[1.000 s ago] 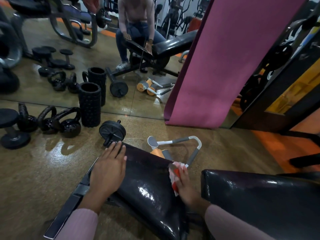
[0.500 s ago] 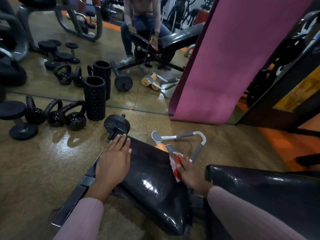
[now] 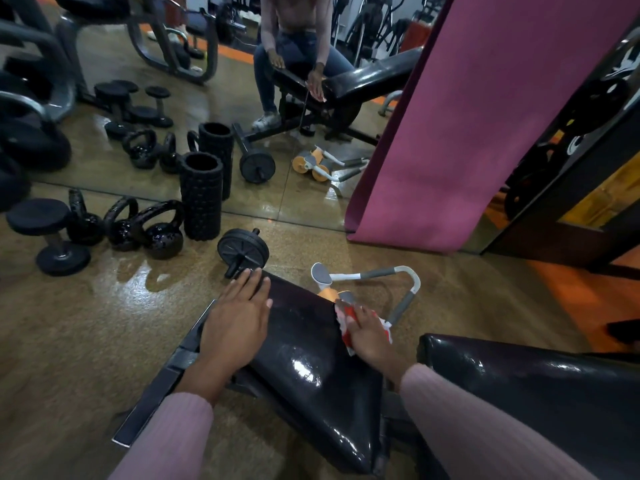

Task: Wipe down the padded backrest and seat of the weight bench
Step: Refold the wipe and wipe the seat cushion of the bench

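Note:
The black padded seat (image 3: 304, 368) of the weight bench lies in front of me, glossy and tilted. Its black padded backrest (image 3: 526, 382) stretches off to the lower right. My left hand (image 3: 239, 323) rests flat on the seat's left edge with straight fingers. My right hand (image 3: 369, 336) presses a red and white cloth (image 3: 346, 322) against the seat's right edge, fingers laid over it. The bench's metal frame (image 3: 156, 396) shows below the seat on the left.
An ab roller with grey handles (image 3: 374, 278) lies on the floor just beyond the seat. A black ab wheel (image 3: 242, 251), kettlebells (image 3: 156, 230), a foam roller (image 3: 201, 195) and a dumbbell (image 3: 48, 233) stand left. A mirror (image 3: 242, 109) and a pink mat (image 3: 467, 126) rise ahead.
My right hand with the cloth has slid a little along the seat's right edge. My left hand stays flat on the left edge. The view has shifted slightly.

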{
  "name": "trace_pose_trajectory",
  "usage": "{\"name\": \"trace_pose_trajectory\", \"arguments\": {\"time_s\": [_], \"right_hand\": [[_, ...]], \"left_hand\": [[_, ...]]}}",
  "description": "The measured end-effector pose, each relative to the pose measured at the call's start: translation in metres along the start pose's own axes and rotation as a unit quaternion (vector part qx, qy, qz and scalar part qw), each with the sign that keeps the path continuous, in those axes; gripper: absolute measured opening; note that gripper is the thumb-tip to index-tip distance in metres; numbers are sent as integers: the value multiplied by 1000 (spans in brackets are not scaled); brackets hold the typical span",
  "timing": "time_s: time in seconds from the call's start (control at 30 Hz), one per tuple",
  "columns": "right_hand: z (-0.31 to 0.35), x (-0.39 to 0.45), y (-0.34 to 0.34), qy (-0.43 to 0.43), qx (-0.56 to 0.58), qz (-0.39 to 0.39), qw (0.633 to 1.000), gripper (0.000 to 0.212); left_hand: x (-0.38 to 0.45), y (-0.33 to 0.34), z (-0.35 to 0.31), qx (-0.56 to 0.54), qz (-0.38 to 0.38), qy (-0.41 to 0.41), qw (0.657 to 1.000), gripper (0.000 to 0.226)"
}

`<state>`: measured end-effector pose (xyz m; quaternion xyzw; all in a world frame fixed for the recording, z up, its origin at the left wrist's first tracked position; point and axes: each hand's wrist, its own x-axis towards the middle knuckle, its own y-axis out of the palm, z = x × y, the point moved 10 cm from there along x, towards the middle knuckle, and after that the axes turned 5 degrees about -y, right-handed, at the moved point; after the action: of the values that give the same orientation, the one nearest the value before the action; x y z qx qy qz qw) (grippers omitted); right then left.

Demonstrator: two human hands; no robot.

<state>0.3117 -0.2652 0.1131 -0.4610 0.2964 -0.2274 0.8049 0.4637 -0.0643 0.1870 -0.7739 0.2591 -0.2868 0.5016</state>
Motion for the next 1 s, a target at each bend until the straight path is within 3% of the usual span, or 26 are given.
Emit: {"name": "trace_pose_trajectory", "arguments": {"time_s": [0.07, 0.23, 0.3, 0.43, 0.53, 0.7, 0.77, 0.9, 1.0], "right_hand": [[26, 17, 3, 4, -15, 5, 1000, 49], [90, -41, 26, -232, -12, -20, 973, 61], [71, -62, 23, -257, 1, -21, 966, 59], [32, -20, 15, -143, -12, -30, 989, 59], [43, 17, 20, -45, -9, 4, 999, 51], [98, -54, 27, -284, -48, -24, 957, 55], [78, -80, 27, -311, -54, -19, 949, 54], [23, -47, 19, -155, -15, -25, 987, 50], [29, -13, 27, -35, -9, -13, 999, 50]], "left_hand": [[1, -2, 0, -6, -3, 1, 1000, 63], [3, -2, 2, -9, 2, -2, 1000, 62], [2, -1, 2, -12, 2, 1, 1000, 62], [0, 1, 1, -14, -1, 10, 1000, 61], [2, 3, 1, 4, 2, 11, 1000, 60], [3, 3, 1, 27, 3, 9, 1000, 58], [2, 2, 1, 29, 3, 9, 1000, 57], [-1, 4, 1, 31, 1, 14, 999, 57], [-1, 4, -2, 37, 0, 12, 999, 58]]}}
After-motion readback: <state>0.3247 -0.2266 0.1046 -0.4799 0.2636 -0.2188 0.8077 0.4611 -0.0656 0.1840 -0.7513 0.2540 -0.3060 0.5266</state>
